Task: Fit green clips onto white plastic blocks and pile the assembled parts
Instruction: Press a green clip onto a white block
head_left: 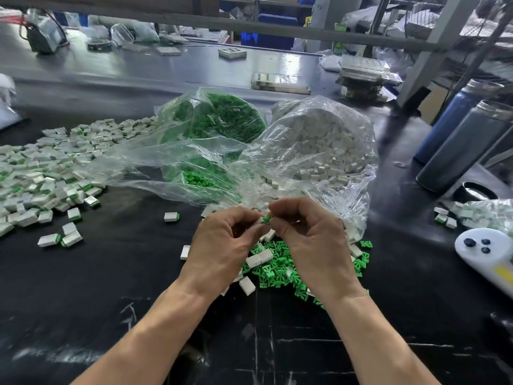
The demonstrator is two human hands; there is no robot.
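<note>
Black table (111, 287); fingers (273, 218) half-hide green clip (267, 219).

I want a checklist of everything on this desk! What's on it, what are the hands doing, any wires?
Surface: black table, scuffed white near the front edge.
Job's things: left hand holds a white block; right hand pinches a green clip against it. Loose clips and blocks lie under the hands. Finished pile at left. Clip bag and block bag behind, both open.
Clutter: two dark bottles, a white remote, a lid on the right.
Fingers: curled on both hands.
Cables: a black one at a device far left.
Surroundings: shelf frames, blue crates, more bags.
</note>
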